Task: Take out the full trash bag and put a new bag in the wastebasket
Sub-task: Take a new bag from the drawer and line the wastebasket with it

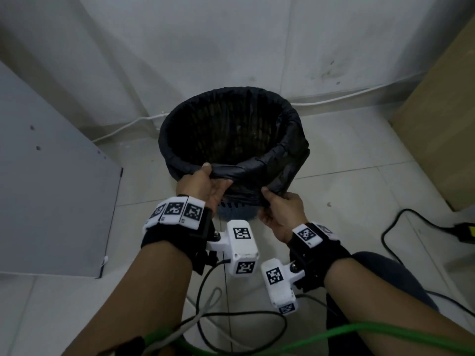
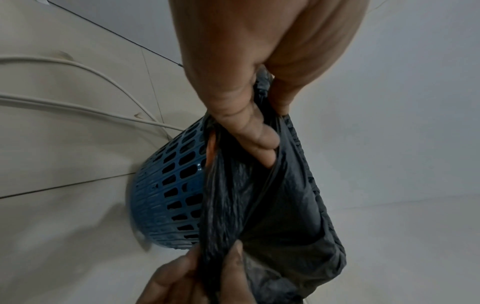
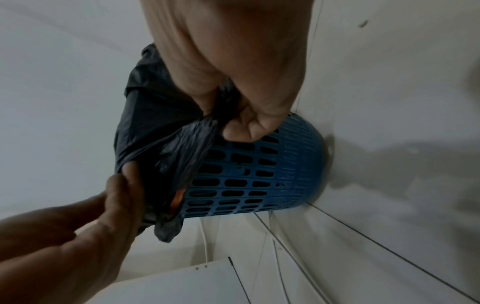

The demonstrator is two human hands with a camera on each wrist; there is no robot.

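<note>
A blue slotted wastebasket point(image 1: 235, 210) point(image 2: 168, 185) point(image 3: 254, 174) stands on the tiled floor near the wall corner. A black trash bag point(image 1: 288, 160) point(image 2: 283, 205) point(image 3: 155, 127) lines it, its edge folded over the rim. My left hand point(image 1: 205, 186) point(image 2: 249, 127) pinches the near rim of the bag, thumb on top. My right hand point(image 1: 277, 209) point(image 3: 244, 123) grips the bag's overhang lower down on the near right side. Something orange point(image 3: 176, 200) shows between bag and basket. Inside the bag I see only dark.
A grey cabinet panel point(image 1: 51, 176) stands to the left and a brown cardboard box point(image 1: 442, 129) to the right. White cables point(image 1: 123, 127) run along the wall base. Black and green cables point(image 1: 257, 335) lie on the floor near me.
</note>
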